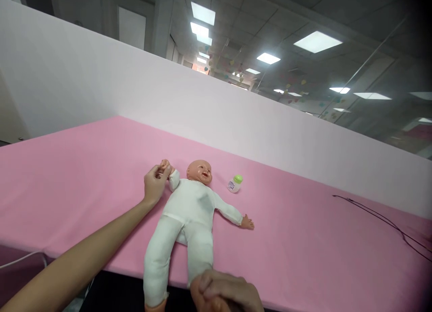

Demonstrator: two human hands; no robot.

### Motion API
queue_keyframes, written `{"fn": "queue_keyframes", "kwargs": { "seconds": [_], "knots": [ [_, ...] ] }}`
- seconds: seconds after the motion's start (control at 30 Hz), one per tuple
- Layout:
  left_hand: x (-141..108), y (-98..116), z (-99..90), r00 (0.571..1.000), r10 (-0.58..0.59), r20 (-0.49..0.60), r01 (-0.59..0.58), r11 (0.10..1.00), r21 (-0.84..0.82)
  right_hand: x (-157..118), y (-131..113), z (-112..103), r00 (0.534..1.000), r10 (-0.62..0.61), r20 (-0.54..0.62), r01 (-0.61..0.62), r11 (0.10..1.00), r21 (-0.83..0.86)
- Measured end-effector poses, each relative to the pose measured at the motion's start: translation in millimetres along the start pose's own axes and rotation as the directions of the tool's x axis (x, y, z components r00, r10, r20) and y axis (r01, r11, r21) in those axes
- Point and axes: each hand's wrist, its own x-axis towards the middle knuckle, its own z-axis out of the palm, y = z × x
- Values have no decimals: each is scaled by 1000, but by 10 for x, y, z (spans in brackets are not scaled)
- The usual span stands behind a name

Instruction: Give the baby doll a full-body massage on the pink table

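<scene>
A baby doll (pixel 191 199) with a white cloth body lies on its back on the pink-covered table (pixel 297 240). Its bare head points away from me and its legs reach over the near edge. My left hand (pixel 155 183) is closed around the doll's raised hand and wrist, on the left of its head. At the bottom of the view, my right hand (pixel 232 291) is curled at the end of the doll's other leg, hiding that foot. A small clear bottle with a green cap (pixel 235 184) stands right of the doll's head.
A white partition (pixel 216 109) rises behind the table. Thin black cables (pixel 381 217) lie on the table at the right. A white cord (pixel 25 258) hangs by the near left edge.
</scene>
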Motion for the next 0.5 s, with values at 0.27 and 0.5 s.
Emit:
{"fn": "queue_keyframes", "kwargs": {
  "seconds": [0.27, 0.5],
  "knots": [
    [-278, 170, 24, 904, 311, 294, -355, 929, 109, 470, 692, 313, 959, 123, -257, -94, 988, 119],
    [-132, 114, 48, 976, 151, 154, -161, 985, 56, 319, 533, 328, 991, 55, -125, -52, 998, 24]
  ]
}}
